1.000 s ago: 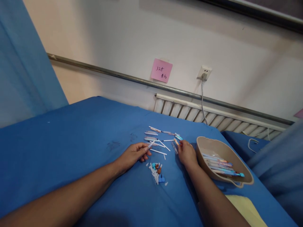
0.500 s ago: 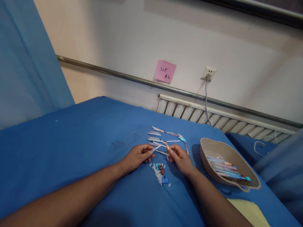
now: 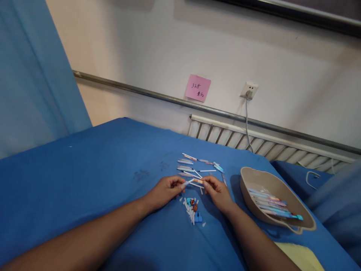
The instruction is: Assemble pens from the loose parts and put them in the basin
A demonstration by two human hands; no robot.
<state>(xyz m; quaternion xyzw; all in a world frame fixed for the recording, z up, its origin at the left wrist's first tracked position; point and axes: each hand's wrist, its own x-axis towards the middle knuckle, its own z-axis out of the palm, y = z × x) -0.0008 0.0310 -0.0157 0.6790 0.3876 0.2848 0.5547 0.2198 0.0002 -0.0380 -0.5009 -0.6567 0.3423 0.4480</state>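
Note:
My left hand (image 3: 163,192) pinches a thin white pen refill (image 3: 188,182), its tip pointing right. Facing it, my right hand (image 3: 216,191) pinches a short orange-tinted pen barrel (image 3: 198,181), and the two parts meet end to end between my hands. Just beyond them lies a scatter of loose pen barrels and refills (image 3: 194,168) on the blue cloth. Below my hands sits a small heap of white, blue and brown caps and tips (image 3: 192,211).
A beige bowl (image 3: 255,177) holding several assembled pens (image 3: 273,207) stands at the right. The table is covered in blue cloth (image 3: 93,169). Behind it are a radiator (image 3: 254,143), a wall socket with cable (image 3: 249,90), a pink note (image 3: 197,87). Yellow sheet (image 3: 299,256) lower right.
My right hand picked a pen barrel from the scatter and brought it left to meet the refill in my left hand. The camera view drifted slightly.

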